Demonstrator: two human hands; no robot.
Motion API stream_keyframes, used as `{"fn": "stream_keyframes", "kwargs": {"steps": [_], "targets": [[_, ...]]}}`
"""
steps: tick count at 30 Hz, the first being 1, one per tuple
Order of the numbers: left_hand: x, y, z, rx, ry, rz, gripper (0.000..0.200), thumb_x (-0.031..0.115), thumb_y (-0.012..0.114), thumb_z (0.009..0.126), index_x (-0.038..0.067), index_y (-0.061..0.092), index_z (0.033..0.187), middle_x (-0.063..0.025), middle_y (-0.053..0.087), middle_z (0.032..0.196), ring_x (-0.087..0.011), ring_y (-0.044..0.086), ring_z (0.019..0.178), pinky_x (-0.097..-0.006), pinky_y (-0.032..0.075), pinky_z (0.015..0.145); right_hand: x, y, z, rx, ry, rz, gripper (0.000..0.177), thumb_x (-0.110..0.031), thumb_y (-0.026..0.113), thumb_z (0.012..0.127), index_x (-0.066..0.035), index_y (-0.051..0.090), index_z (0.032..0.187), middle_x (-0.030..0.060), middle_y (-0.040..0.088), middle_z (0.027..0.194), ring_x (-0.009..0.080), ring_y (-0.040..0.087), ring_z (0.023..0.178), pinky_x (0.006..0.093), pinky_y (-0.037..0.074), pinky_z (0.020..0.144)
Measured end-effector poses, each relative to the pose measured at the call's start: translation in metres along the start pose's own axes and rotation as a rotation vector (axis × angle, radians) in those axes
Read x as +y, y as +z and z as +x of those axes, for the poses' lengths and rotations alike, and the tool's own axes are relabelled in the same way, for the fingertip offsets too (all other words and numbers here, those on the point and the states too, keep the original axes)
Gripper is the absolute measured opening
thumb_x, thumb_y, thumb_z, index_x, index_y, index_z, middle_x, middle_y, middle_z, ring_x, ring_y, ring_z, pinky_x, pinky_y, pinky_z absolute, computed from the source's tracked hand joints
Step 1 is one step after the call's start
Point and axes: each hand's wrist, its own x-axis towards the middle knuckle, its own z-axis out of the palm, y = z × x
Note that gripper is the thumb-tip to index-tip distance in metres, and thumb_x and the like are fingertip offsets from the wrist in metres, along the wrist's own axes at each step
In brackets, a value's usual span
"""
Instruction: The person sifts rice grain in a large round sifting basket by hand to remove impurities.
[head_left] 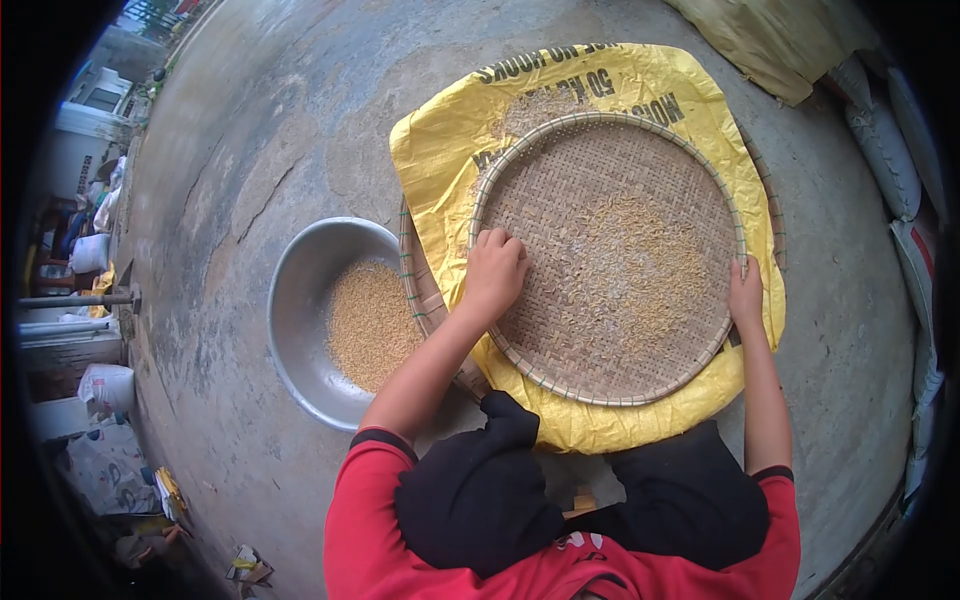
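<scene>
Outdoors, a round woven bamboo winnowing tray [610,260] was laid on a yellow sack [600,85] spread over concrete ground [250,130], just ahead of the person's knees. A thin scatter of loose grain [640,270] was carried on it. The tray was judged light and stiff but slightly springy, its grain easily spilled if tipped, and best held at the bound rim on opposite sides. The left hand [492,275] was set just inside the left rim, arm outstretched, fingers curled under; anything held could not be told. The right hand [745,295] was closed over the right rim. A metal basin [290,320] of grain was placed alongside.
</scene>
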Motion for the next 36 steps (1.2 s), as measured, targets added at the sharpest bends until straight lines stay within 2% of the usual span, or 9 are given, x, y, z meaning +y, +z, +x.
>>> {"fn": "stream_keyframes", "kwargs": {"steps": [10,16,19,22,28,31,33,35,36], "targets": [[-0.007,0.02,-0.006,-0.01,0.061,0.09,0.016,0.016,0.062,0.075,0.003,0.056,0.083,-0.0113,0.05,0.099,-0.0293,0.045,0.1,-0.0391,0.041,0.081,-0.001,0.0,-0.001,-0.008,-0.001,0.023,0.034,-0.031,0.044,0.093,0.0,0.047,0.108,0.0215,0.059,0.094,0.0361,0.058,0.087,0.04,0.044,0.076],[0.01,0.019,0.004,0.079,0.074,-0.108,0.013,0.011,0.063,0.075,0.004,0.055,0.082,-0.0114,0.05,0.103,-0.03,0.045,0.102,-0.0392,0.039,0.084,0.0,0.001,-0.001,-0.004,-0.005,0.004,0.034,-0.031,0.044,0.093,0.0,0.047,0.108,0.0216,0.059,0.093,0.0362,0.058,0.086,0.04,0.044,0.076],[0.016,0.023,0.007,0.091,0.032,-0.038,0.014,0.011,0.064,0.074,0.004,0.055,0.082,-0.0114,0.049,0.104,-0.0296,0.045,0.103,-0.0398,0.039,0.084,-0.001,0.0,-0.001,0.001,0.0,0.003,0.034,-0.031,0.044,0.093,0.0,0.047,0.108,0.0214,0.059,0.093,0.0362,0.058,0.086,0.04,0.044,0.076],[0.017,0.027,0.005,-0.024,-0.048,-0.02,0.018,0.012,0.06,0.076,0.001,0.055,0.089,-0.0119,0.047,0.109,-0.0294,0.041,0.108,-0.042,0.036,0.087,0.001,0.001,0.0,-0.002,-0.003,0.008,0.034,-0.03,0.044,0.093,0.0,0.047,0.108,0.0213,0.059,0.093,0.036,0.057,0.087,0.0399,0.044,0.076],[0.016,0.036,0.003,0.096,0.062,0.073,0.012,0.011,0.06,0.077,0.004,0.053,0.084,-0.0109,0.046,0.112,-0.0314,0.04,0.11,-0.044,0.037,0.084,0.002,0.001,0.0,-0.007,0.002,0.014,0.035,-0.031,0.044,0.093,0.0,0.047,0.108,0.0216,0.058,0.094,0.036,0.057,0.088,0.0397,0.044,0.077],[0.018,0.016,0.001,0.15,0.108,0.04,0.013,0.007,0.054,0.078,0.0,0.052,0.089,-0.0134,0.049,0.107,-0.0312,0.043,0.107,-0.0419,0.037,0.088,-0.002,0.001,-0.002,0.02,-0.018,0.002,0.035,-0.031,0.044,0.093,0.0,0.047,0.109,0.0222,0.058,0.095,0.0364,0.057,0.089,0.0396,0.044,0.077],[0.005,-0.012,-0.002,0.066,0.101,-0.274,0.011,0.004,0.054,0.08,-0.001,0.051,0.089,-0.0158,0.053,0.1,-0.0325,0.048,0.101,-0.0394,0.039,0.086,-0.004,-0.001,-0.003,0.011,-0.012,-0.017,0.036,-0.031,0.044,0.093,0.001,0.047,0.109,0.0225,0.058,0.095,0.0366,0.057,0.089,0.0397,0.044,0.078],[-0.006,-0.053,-0.016,0.111,-0.231,-0.378,0.008,0.006,0.056,0.083,0.0,0.051,0.086,-0.0174,0.059,0.083,-0.0319,0.057,0.08,-0.0378,0.045,0.07,-0.005,-0.002,-0.001,-0.001,-0.008,-0.028,0.036,-0.031,0.044,0.093,0.001,0.047,0.109,0.0227,0.058,0.095,0.0367,0.057,0.09,0.0397,0.044,0.078],[-0.022,-0.067,-0.025,0.216,-0.246,-0.284,0.007,0.004,0.056,0.082,0.0,0.052,0.086,-0.0163,0.059,0.076,-0.0303,0.06,0.072,-0.0372,0.046,0.064,-0.006,-0.002,-0.001,-0.011,0.009,-0.038,0.039,-0.032,0.045,0.092,0.002,0.047,0.111,0.0239,0.058,0.098,0.0365,0.057,0.092,0.0392,0.044,0.08]]}}
